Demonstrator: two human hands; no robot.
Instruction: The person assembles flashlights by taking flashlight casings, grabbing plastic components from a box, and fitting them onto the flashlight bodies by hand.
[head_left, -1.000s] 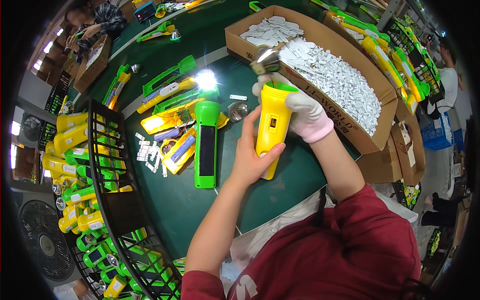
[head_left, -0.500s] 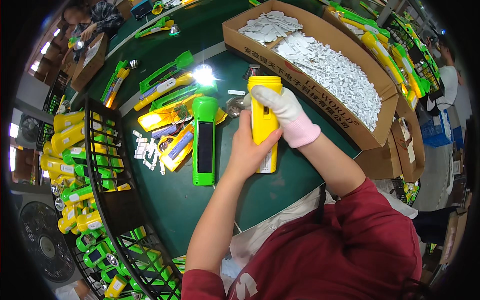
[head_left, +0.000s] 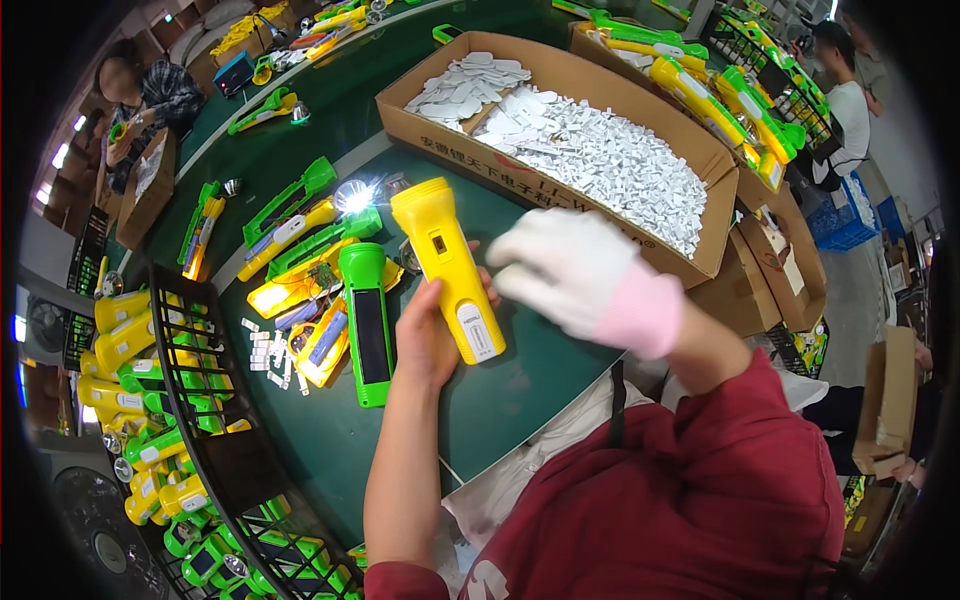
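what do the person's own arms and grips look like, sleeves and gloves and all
The left grip is bare. The right grip, slightly blurred, wears a white glove with a pale pink cuff. Both forearms are bare below dark red sleeves. No cables or markings show on the arms.

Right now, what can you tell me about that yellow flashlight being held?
The yellow flashlight looks plastic, with a wide, ridged head, a small dark opening in its upper body and a pale panel near its base. It slants above the green tabletop, head toward the picture's upper left. The bare left hand grips it. Its front lens is not visible.
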